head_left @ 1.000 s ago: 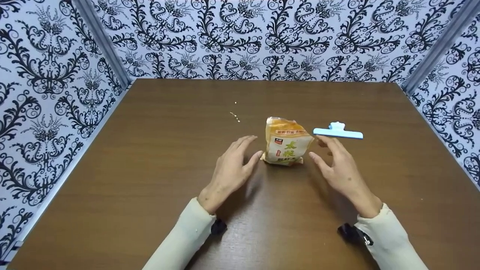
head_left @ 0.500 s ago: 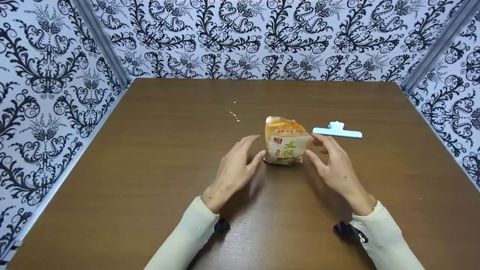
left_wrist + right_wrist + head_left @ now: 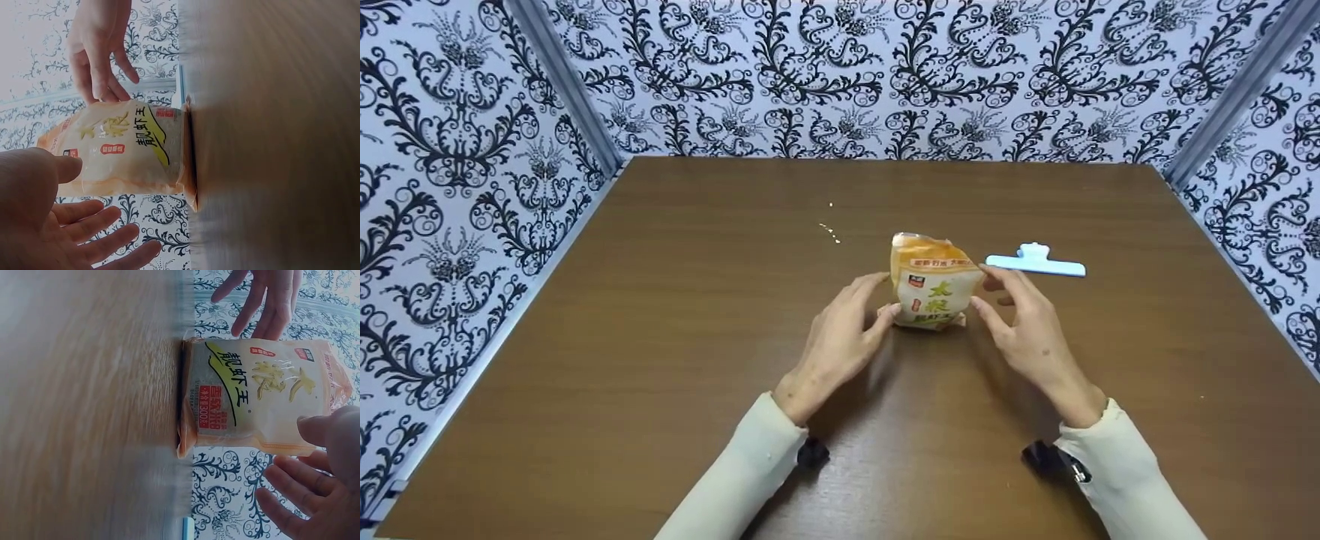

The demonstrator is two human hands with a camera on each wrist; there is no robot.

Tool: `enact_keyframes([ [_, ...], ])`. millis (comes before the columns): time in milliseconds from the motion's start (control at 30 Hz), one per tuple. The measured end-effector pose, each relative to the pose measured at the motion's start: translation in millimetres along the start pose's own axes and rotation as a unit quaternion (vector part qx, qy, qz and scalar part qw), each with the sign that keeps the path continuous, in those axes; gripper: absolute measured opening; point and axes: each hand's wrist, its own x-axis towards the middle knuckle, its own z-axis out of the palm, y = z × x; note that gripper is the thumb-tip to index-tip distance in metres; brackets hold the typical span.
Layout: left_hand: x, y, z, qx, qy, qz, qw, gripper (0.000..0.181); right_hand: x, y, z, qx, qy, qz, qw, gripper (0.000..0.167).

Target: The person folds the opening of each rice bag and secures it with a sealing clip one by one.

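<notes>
Rising beyond both hands, the wall [image 3: 840,82] carried black scrollwork on white. Beneath them lay the table [image 3: 660,337], brown and wood-grained, stretching well past the fingertips. Behind the hands came two pale sleeves [image 3: 735,472], one to each wrist. The left hand [image 3: 840,334] held its fingers loosely straight, with a wide gap to the thumb, whose tip showed in front of the side edge of the bag [image 3: 936,289]. The right hand [image 3: 1031,330] faced it from the other side, just as slack, thumb toward the front of the bag and fingers toward its back. Neither was curled round anything; how firmly any fingertip touched the bag, I could not tell. The bag itself stood upright on the table between the two hands, cream with an orange top and printed characters, its upper edge slanting lower toward the right hand. Just beyond the right fingertips lay the clip [image 3: 1035,262], light blue and apart from the bag. Under the wrists sat small black pieces [image 3: 813,454], one by each cuff. Smallest were some pale specks [image 3: 830,232], scattered past the left fingertips
</notes>
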Motion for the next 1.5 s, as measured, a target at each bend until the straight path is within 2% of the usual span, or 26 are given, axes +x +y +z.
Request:
enact_keyframes([
  [333,-1.0,1.0,2.6,-0.002,0.003,0.009,1.0000,0.051,2.9,1.4,2.4,0.001,0.033,-0.019,0.9993,0.038],
  [500,-1.4,2.0,3.3,-0.006,0.000,0.002,1.0000,0.052,3.1,2.4,3.6,0.012,0.044,-0.026,0.9986,0.035],
  [833,1.8,3.2,7.4,-0.046,0.004,-0.005,0.9989,0.056,4.4,0.2,5.7,0.018,0.049,-0.012,0.9986,0.028],
  [1200,4.9,5.7,11.8,-0.116,0.014,-0.017,0.9930,0.053,8.0,-2.5,8.8,0.020,0.066,-0.005,0.9976,0.017],
  [1500,7.8,5.0,15.3,-0.138,0.032,-0.016,0.9898,0.045,9.4,-5.0,11.7,0.016,0.068,-0.008,0.9976,0.022],
])
